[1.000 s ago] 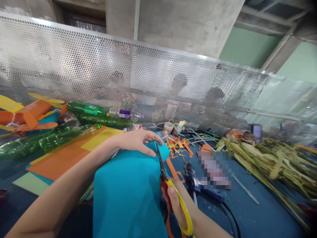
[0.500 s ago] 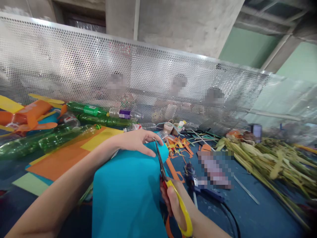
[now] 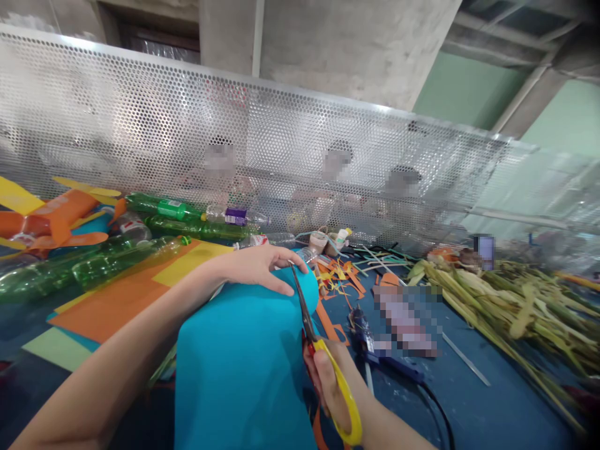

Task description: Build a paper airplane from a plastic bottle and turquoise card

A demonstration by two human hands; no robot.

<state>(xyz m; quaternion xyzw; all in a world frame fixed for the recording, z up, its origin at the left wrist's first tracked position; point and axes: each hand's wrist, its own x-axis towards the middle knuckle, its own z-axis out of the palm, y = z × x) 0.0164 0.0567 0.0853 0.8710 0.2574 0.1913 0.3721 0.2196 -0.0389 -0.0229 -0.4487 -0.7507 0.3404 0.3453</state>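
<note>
Left hand (image 3: 257,269) is gripping paper (image 3: 239,375) at its far edge; right hand (image 3: 328,378) is gripping scissors (image 3: 351,406), glue gun (image 3: 398,367) crowding rightward.

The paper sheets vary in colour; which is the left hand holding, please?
The large blue sheet, in the left hand; the orange sheet, yellow sheet and pale green sheet lie to its left.

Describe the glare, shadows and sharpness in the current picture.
Head view: the perforated screen glares at the left; same view, soft shadows dull the blue sheet; also head view, pixel blocks obscure a patch beside the glue gun, while the scissors look fairly sharp.
</note>
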